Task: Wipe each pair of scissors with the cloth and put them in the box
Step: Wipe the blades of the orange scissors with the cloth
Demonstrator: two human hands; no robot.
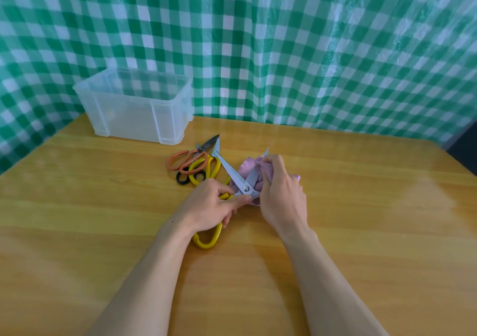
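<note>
My left hand grips the yellow handles of a pair of scissors whose blades are spread apart. My right hand holds the pink cloth wrapped round one blade, whose tip pokes out above my fingers. The other blade points up and left, bare. A pile of other scissors lies just behind: an orange-handled pair, a yellow-handled pair and a black handle loop. The clear plastic box stands at the back left of the table, with nothing visible inside.
The wooden table spreads wide around my hands. A green and white checked sheet hangs behind it. The table's right far corner meets a dark gap at the frame's right edge.
</note>
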